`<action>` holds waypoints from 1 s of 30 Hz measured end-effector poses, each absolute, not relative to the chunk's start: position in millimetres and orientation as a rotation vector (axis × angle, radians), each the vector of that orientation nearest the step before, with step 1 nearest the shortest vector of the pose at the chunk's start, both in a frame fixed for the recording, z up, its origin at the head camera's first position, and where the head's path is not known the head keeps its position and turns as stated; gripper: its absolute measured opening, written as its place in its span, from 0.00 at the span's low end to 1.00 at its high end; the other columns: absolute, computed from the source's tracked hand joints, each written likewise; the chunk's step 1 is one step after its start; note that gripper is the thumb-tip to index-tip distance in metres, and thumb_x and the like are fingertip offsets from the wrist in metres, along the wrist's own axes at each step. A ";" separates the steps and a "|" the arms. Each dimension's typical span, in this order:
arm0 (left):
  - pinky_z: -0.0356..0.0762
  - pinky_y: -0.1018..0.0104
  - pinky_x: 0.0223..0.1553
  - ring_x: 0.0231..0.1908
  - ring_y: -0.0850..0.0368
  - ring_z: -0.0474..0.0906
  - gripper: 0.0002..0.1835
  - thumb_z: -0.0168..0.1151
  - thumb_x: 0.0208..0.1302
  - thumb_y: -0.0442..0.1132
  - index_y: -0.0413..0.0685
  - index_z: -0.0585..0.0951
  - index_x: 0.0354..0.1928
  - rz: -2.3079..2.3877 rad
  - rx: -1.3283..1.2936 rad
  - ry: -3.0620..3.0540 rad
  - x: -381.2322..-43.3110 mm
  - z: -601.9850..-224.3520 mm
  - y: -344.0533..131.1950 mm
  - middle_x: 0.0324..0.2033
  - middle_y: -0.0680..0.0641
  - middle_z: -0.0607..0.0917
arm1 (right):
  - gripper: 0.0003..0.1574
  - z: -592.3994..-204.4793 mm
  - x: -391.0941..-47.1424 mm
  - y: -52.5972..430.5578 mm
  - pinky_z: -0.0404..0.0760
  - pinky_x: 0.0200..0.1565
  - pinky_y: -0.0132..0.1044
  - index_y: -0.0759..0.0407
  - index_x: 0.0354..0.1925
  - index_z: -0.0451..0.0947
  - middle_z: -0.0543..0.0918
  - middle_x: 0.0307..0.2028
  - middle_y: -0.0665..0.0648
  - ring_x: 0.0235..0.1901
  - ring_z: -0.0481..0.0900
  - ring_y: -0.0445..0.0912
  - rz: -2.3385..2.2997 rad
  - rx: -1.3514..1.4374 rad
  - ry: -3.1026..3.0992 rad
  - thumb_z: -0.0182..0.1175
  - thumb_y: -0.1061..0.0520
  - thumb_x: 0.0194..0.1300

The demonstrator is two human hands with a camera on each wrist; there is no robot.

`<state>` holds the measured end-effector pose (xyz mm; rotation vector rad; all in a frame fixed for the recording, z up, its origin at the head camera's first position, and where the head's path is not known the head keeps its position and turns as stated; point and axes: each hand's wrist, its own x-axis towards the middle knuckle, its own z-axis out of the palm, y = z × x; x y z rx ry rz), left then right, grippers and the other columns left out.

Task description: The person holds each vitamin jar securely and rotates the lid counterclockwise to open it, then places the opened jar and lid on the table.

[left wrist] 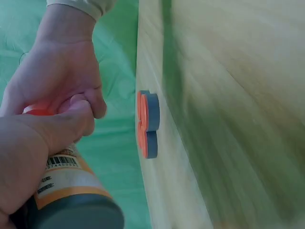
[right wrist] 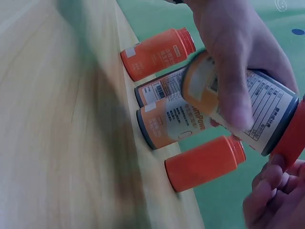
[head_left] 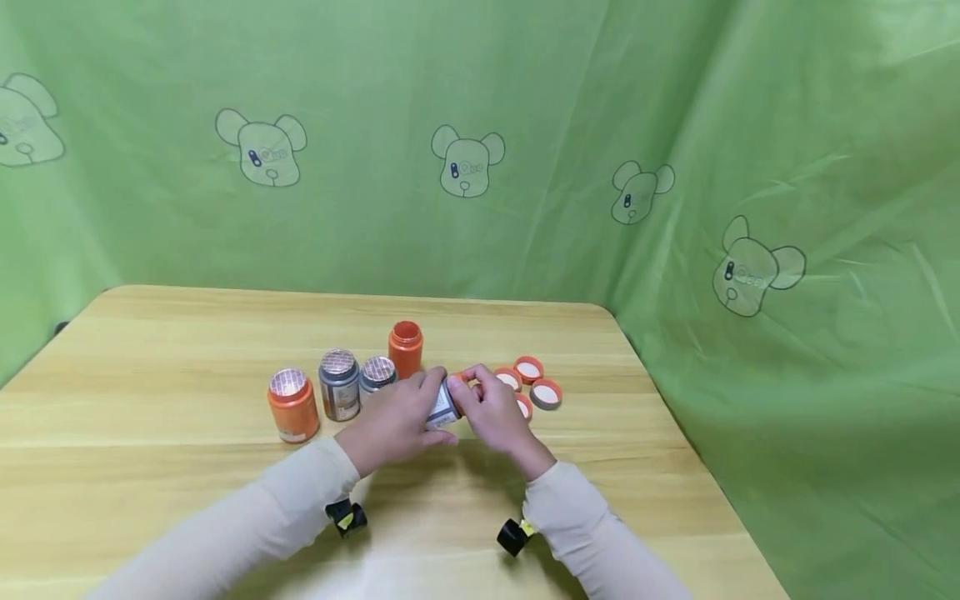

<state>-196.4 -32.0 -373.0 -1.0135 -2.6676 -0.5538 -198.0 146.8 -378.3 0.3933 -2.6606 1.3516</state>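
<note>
My left hand (head_left: 397, 421) grips a dark grey bottle (head_left: 444, 408) with a printed label, held tilted above the table. At the bottle's mouth end is an orange-red cap (right wrist: 291, 133), and my right hand (head_left: 495, 412) pinches it with thumb and fingers. The right wrist view shows the left thumb (right wrist: 237, 107) lying across the label. In the left wrist view the bottle's dark base (left wrist: 78, 212) faces the camera, while the right fingers cover most of the cap.
Left of the hands stand an orange bottle (head_left: 293, 408) and two grey bottles, one (head_left: 340, 387) fully visible, all foil-sealed. An orange bottle (head_left: 406, 350) with an uncovered mouth stands behind. Several loose caps (head_left: 546, 394) lie white liner up at right. Green curtain (head_left: 465, 242) surrounds the table.
</note>
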 end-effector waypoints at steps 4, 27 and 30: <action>0.77 0.65 0.28 0.30 0.57 0.76 0.38 0.74 0.51 0.50 0.37 0.68 0.59 -0.664 -0.966 -2.761 -197.0 -371.6 -28.9 0.35 0.46 0.80 | 0.19 -376.9 -199.4 145.0 0.65 0.20 0.34 0.57 0.36 0.75 0.71 0.18 0.49 0.18 0.67 0.42 1.301 0.405 -2.684 0.52 0.43 0.70; 0.77 0.68 0.31 0.32 0.59 0.76 0.37 0.74 0.51 0.40 0.38 0.66 0.61 -1.021 -1.024 -2.884 -206.5 -373.0 -28.7 0.37 0.48 0.80 | 0.16 -382.9 -200.4 141.7 0.65 0.20 0.35 0.55 0.35 0.72 0.73 0.19 0.50 0.20 0.68 0.43 1.371 0.379 -2.691 0.51 0.44 0.70; 0.77 0.67 0.32 0.33 0.59 0.76 0.37 0.74 0.51 0.40 0.38 0.66 0.61 -1.009 -1.022 -2.892 -206.5 -372.1 -28.4 0.37 0.48 0.80 | 0.15 -383.4 -200.6 142.4 0.65 0.20 0.35 0.55 0.35 0.72 0.73 0.19 0.50 0.20 0.68 0.42 1.356 0.396 -2.682 0.52 0.45 0.69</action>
